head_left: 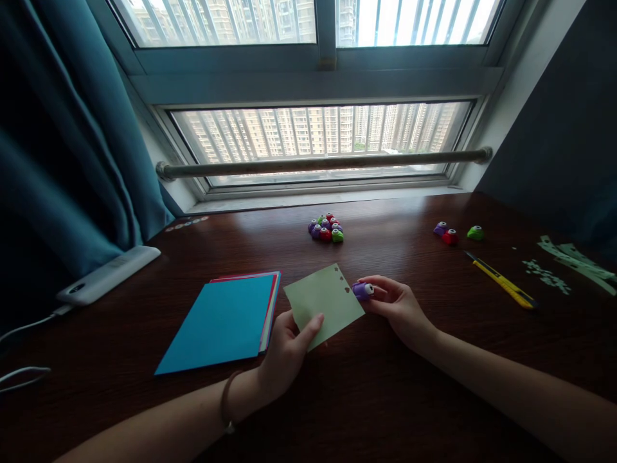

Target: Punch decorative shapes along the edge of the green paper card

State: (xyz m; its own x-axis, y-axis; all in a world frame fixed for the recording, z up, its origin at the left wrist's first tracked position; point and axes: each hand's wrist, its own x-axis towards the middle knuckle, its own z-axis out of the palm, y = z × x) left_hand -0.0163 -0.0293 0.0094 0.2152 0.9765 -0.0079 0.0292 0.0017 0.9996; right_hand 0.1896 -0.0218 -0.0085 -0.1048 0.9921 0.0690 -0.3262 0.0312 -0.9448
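My left hand [288, 347] pinches the near corner of a pale green paper square [324, 303] lying on the dark wooden table [366, 399]. Small heart-shaped holes show along the paper's far right edge. My right hand [398, 307] grips a small purple paper punch [362, 290] pressed against that right edge of the paper.
A stack of coloured paper with a blue top sheet [222, 321] lies left of the green square. A cluster of small punches [326, 228] sits farther back, and three more punches [456, 233] at the right. A yellow utility knife [501, 280], green paper scraps [554, 270] and a white device [108, 273] lie around.
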